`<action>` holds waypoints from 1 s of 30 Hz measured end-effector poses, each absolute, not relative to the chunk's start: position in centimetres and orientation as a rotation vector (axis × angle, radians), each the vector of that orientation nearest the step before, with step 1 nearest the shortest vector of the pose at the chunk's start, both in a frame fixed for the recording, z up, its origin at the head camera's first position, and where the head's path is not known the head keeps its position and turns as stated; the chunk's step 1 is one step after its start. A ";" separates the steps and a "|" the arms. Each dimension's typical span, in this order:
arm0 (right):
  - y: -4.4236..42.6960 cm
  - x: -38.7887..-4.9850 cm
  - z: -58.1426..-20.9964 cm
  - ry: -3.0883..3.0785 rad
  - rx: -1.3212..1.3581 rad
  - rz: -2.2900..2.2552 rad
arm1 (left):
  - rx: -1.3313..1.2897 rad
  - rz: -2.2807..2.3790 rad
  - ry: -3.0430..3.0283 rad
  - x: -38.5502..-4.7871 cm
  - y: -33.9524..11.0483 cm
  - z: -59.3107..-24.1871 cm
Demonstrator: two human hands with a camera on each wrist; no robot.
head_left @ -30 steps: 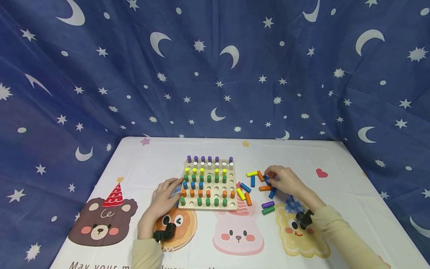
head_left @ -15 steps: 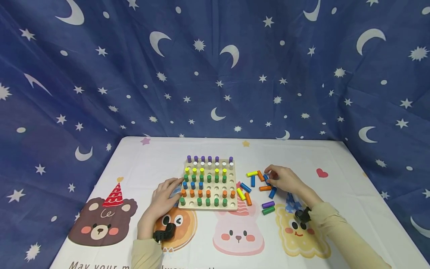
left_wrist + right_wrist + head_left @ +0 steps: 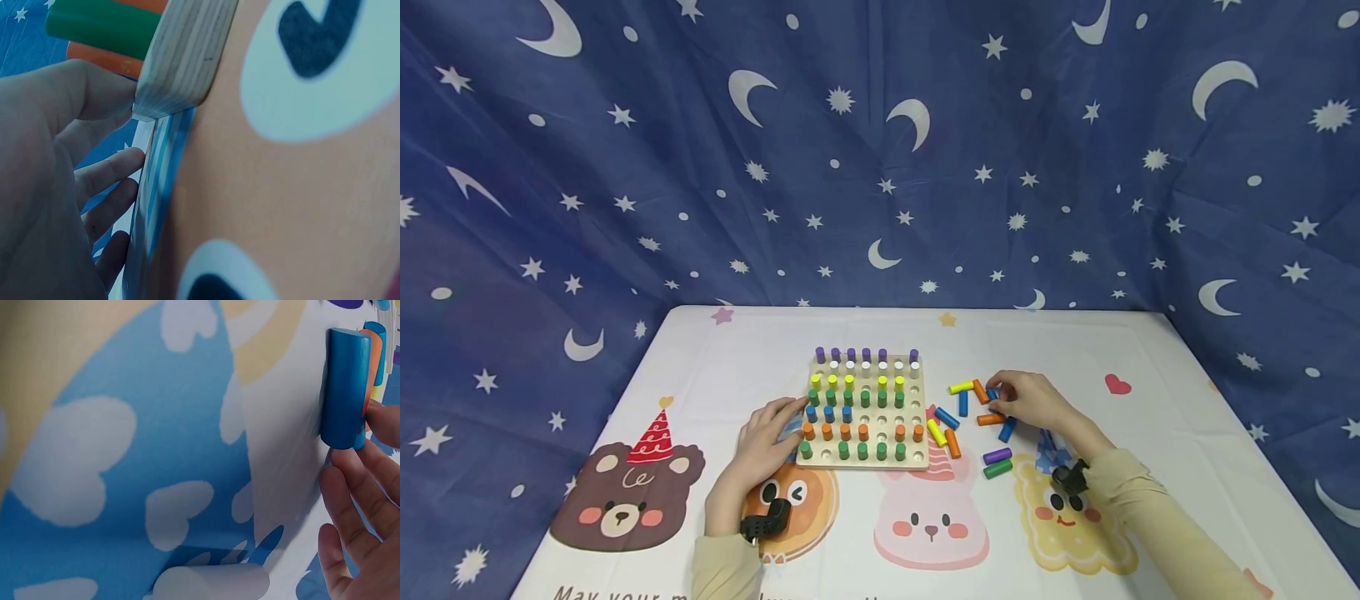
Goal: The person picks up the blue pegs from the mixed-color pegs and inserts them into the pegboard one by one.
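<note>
A wooden pegboard (image 3: 862, 461) lies mid-table, with rows of upright purple, white, yellow, green, blue and orange pegs and some bare holes. My left hand (image 3: 767, 442) rests against its left edge; in the left wrist view the thumb touches the board's corner (image 3: 181, 69) below a green peg (image 3: 103, 26), the other fingers loosely spread. To the right of the board, my right hand (image 3: 1033, 402) pinches a blue peg (image 3: 992, 393) among loose pegs, its fingertips low at the table. The right wrist view shows a nearer blue peg (image 3: 347, 387) partly covering the pinched one.
Loose pegs lie around the right hand: yellow (image 3: 960, 387), orange (image 3: 990, 420), purple (image 3: 997, 456) and green (image 3: 998, 469), among others. A white peg (image 3: 212, 582) lies near the right wrist. A starry blue curtain (image 3: 880, 167) hangs behind the white printed tablecloth (image 3: 737, 350).
The right hand shifts very slightly at the blue peg, and the right forearm edges a little to the left. The left hand stays at the board's edge; the head view drifts slightly.
</note>
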State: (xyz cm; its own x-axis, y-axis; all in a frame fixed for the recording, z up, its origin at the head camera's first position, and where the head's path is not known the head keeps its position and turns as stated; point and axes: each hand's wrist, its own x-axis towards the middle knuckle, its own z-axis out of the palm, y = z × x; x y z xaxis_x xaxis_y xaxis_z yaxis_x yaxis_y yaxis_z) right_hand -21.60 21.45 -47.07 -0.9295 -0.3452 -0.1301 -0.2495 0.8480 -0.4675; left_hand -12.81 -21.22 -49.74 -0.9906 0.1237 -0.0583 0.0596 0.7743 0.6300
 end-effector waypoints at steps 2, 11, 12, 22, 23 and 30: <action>21.4 -21.6 -47.1 2.818 -0.457 -0.669 | 0.145 1.016 2.866 -12.8 -21.2 -49.7; 21.3 -21.3 -47.1 2.814 -0.422 -0.714 | 0.151 1.024 2.865 -12.8 -21.3 -49.9; 21.4 -21.2 -47.2 2.814 -0.422 -0.724 | 0.152 1.025 2.867 -12.7 -21.3 -49.9; 21.8 -20.9 -47.6 2.831 -0.432 -0.834 | 0.152 1.020 2.876 -12.7 -21.2 -49.8; 21.8 -20.8 -47.7 2.830 -0.427 -0.847 | 0.151 1.020 2.876 -12.7 -21.2 -49.8; 22.0 -20.4 -47.7 2.809 -0.414 -0.933 | 0.147 1.020 2.870 -12.7 -21.3 -49.8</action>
State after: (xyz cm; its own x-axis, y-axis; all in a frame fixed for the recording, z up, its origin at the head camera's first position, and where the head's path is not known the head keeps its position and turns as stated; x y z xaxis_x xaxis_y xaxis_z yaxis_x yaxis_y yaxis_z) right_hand -20.43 21.95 -47.72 -0.9502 -0.3065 -0.0572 -0.2112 0.7679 -0.6048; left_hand -12.74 -21.25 -49.76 -0.9911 0.1217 -0.0547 0.0599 0.7721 0.6327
